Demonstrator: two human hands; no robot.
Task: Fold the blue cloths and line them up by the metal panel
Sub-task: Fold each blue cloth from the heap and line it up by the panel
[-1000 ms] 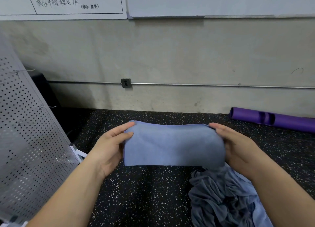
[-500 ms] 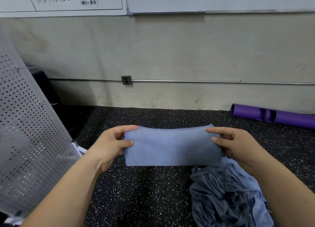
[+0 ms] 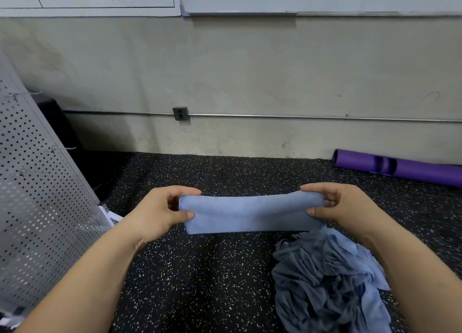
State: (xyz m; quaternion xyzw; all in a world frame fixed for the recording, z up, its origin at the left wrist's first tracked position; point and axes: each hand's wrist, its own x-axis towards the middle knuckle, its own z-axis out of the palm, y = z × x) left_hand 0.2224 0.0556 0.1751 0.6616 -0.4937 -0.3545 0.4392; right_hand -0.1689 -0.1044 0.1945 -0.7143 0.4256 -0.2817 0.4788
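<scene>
I am pinching the folded blue cloth (image 3: 251,214) at mid-frame with left hand (image 3: 160,214) and right hand (image 3: 346,206), keeping edges flush while doubling it.

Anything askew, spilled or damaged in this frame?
Nothing stands out. The left hand and right hand pinch a folded blue cloth by its ends; the crumpled pile on the floor is just cloths not yet folded.

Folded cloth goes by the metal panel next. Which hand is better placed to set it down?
Left, probably. The left hand pinches the folded cloth at the end nearer the metal panel; the right hand holds the far end, above the crumpled cloth pile.
</scene>
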